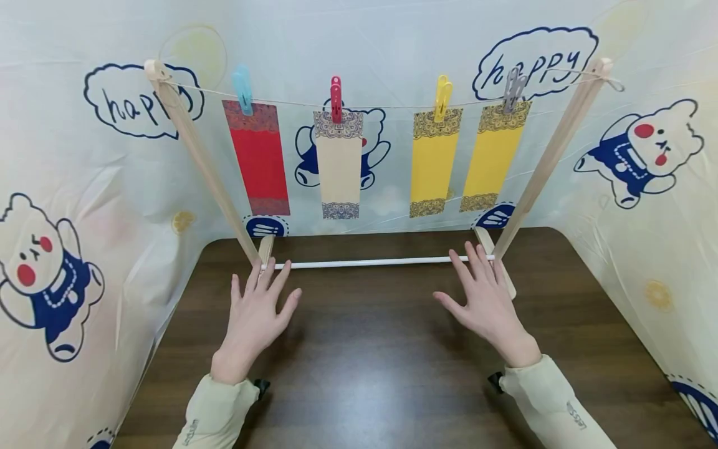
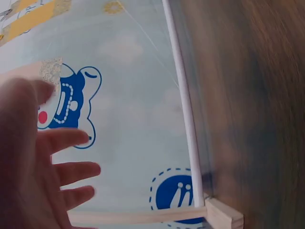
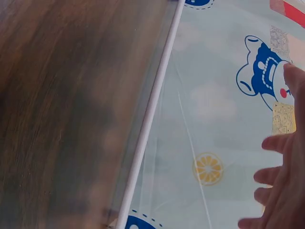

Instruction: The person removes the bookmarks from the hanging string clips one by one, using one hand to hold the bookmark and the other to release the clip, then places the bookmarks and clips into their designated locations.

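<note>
My left hand (image 1: 255, 315) is held over the table near the foot of the left wooden post (image 1: 202, 156), fingers spread and nothing in them. On the other side my right hand (image 1: 485, 302) is spread the same way by the right post (image 1: 552, 153), also holding nothing. A string between the posts carries a red card (image 1: 258, 159) under a blue clothespin (image 1: 242, 90), a cream card (image 1: 339, 165) under a red clothespin (image 1: 336, 100), and two yellow cards, one on a yellow clothespin (image 1: 443, 98), the other on a grey clothespin (image 1: 513, 90).
A white rod (image 1: 364, 262) joins the two posts low down, just past the fingertips. The frame's wooden feet (image 1: 496, 259) stand on the dark wooden table (image 1: 364, 349). Behind and at both sides hangs a pale curtain (image 1: 392, 37) printed with bears.
</note>
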`<state>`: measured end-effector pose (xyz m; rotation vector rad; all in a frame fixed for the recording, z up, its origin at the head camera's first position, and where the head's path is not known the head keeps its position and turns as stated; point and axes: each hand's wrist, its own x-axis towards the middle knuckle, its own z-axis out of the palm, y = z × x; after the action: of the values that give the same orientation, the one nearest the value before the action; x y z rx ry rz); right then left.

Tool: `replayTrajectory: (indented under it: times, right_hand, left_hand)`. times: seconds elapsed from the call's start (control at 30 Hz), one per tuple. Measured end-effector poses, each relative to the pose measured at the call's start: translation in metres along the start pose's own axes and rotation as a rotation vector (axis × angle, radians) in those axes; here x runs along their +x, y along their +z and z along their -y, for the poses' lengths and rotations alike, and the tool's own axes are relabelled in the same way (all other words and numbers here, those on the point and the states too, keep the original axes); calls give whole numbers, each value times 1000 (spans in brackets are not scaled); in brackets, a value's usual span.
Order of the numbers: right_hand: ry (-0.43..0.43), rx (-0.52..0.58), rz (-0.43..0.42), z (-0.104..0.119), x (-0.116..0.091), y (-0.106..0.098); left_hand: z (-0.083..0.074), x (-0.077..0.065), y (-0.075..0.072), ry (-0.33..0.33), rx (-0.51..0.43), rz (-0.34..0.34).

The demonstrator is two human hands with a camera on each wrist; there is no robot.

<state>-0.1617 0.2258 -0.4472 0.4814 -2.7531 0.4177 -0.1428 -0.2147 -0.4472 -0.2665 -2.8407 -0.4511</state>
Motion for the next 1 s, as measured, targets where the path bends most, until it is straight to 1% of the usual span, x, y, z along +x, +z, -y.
replayTrajectory:
  times: [0.17,0.27,0.47,0.63,0.73,0.87,1.0]
  right_hand:
    - [-93,77,-44,8,4,-2]
    - [-117,109,-48,13,5,-5]
    - [-144,141,-51,24,13,-14]
    - [-205,159,-105,34,22,-21]
    - [-227,174,-124,39,27,-26]
    - [-242,192,-128,47,31,-30]
    - [-258,212,-132,53,35,-33]
  left_hand:
    - [-4,0,-2,17,-155,-194]
    - [-7,1,-3,11,-240,-253]
    - [-11,4,-6,15,-315,-301]
    - [-12,6,-8,2,-368,-327]
    - [-12,7,-9,3,-366,-331]
    - [-13,7,-10,0,-366,-329]
    - [-13,8,-11,-15,-392,-329]
